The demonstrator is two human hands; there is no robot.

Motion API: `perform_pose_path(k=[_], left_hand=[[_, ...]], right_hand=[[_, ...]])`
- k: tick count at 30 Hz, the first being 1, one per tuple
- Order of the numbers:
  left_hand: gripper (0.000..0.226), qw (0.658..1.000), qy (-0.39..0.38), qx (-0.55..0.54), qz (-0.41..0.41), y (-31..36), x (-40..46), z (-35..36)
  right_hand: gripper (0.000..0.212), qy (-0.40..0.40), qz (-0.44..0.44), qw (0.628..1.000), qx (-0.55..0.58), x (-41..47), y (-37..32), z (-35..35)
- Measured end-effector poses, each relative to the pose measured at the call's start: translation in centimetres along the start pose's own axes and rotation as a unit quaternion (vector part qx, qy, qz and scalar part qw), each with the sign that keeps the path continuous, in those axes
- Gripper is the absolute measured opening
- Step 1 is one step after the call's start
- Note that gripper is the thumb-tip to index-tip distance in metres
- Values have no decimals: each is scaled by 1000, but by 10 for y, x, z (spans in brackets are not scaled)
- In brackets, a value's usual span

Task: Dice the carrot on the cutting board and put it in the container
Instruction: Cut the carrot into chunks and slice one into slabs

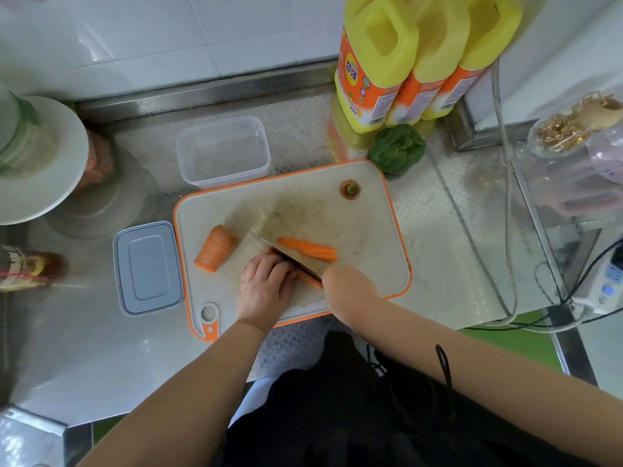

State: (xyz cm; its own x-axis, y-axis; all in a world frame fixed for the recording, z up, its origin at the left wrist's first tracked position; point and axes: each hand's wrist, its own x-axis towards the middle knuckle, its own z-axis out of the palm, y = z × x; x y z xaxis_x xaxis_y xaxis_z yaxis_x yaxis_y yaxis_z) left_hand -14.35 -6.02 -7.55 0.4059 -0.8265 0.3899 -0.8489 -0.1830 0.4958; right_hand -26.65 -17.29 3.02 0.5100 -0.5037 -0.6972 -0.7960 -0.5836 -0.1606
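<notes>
Left hand point(266, 281) curled, pinning carrot piece point(312, 279); right hand point(347, 288) grips knife point(286, 252). Clear container point(224, 151) behind cutting board point(367, 237).

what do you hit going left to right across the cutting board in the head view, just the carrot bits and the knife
thick carrot chunk → knife → long carrot strip → carrot top, far back near the board's right corner

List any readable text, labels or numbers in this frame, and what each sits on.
Nothing reads cleanly.
Yellow jugs: orange labels carry a round logo with characters, fine print and barcodes, all too blurred to quote.
Dark bottle at the left edge: printed label, smeared.
White device at right: markings too small.
</notes>
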Motion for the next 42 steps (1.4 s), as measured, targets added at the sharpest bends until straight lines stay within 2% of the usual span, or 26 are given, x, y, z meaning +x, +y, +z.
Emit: perform_pose_path(k=[8,15,18,22,23,24,25,27,29,31,34,37,42], left_hand=[[7,1000,-22,-3,-10,0,-2,-2],[9,998,-50,-20,-16,2,0,-11],[19,996,-63,-65,-24,13,10,-34],[23,994,-67,-86,0,34,58,-63],[21,991,-110,-81,0,38,77,-65],[19,979,-191,-65,-3,39,95,-64],[17,954,-299,-32,-4,40,113,-60],[17,872,-484,63,14,40,137,-47],[20,813,-562,142,50,41,149,-34],[23,798,-569,178,87,41,154,-25],[29,810,-541,189,126,37,151,-16],[26,810,-524,204,169,33,146,-12],[11,834,-505,170,143,29,142,-12]], right_hand=[[26,21,-13,1000,-8,-12,28,19],[22,45,-3,999,0,-11,18,17],[23,115,-25,992,-41,-14,17,16],[39,161,-19,984,-69,-6,23,16],[37,150,-18,986,-73,-8,23,15],[30,125,-24,989,-79,-11,23,13],[20,119,-32,989,-83,-10,25,16],[15,142,-32,986,-82,-11,27,20],[25,151,-17,985,-82,-13,26,22],[33,165,-13,983,-76,-11,26,24],[23,140,-21,987,-79,-12,26,25],[32,142,-9,986,-84,-13,25,25],[27,163,-30,981,-101,-13,28,23]])
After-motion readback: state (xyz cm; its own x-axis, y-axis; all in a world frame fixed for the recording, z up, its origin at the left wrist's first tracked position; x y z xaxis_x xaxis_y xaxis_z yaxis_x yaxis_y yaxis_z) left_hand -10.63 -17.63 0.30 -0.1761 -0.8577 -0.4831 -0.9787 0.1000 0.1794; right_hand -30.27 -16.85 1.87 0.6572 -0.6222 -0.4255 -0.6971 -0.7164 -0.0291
